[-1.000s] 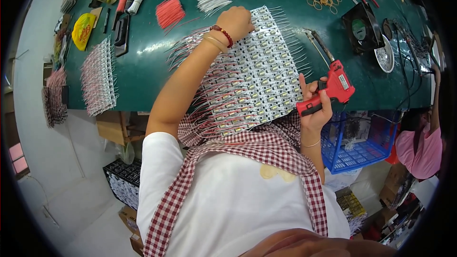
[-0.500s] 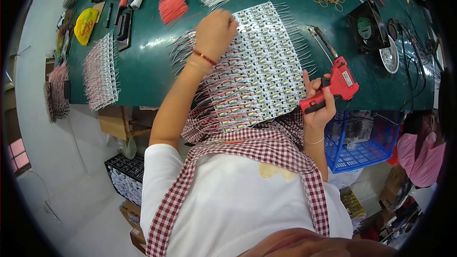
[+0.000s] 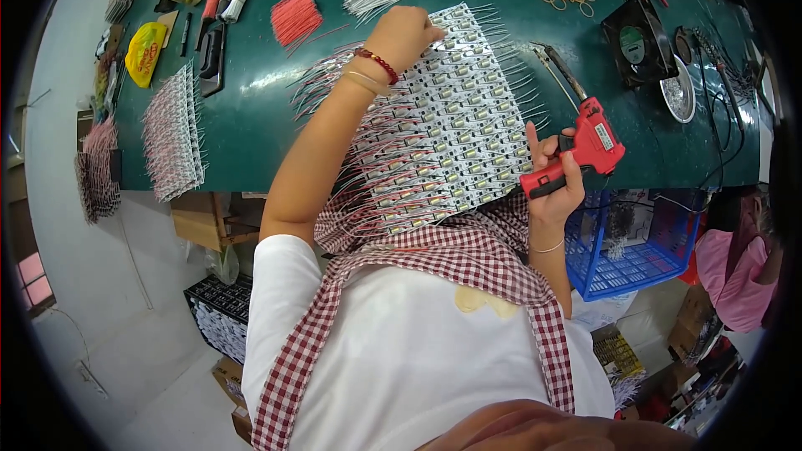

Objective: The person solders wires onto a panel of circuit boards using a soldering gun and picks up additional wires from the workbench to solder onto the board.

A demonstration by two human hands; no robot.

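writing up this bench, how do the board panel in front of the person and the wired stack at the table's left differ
The board panel shows a broad, mostly white face; the wired stack looks narrower and mostly pinkish. The left hand is at the board panel's upper part; no hand is on the wired stack. Both have reddish wires.

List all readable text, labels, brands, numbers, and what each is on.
Yellow bag: red lettering, partly bent by folds; not copied here.
Red soldering gun: white label, print too small to read.
Black square unit: round green label, too small to read.
Circuit boards: any markings too small to read.
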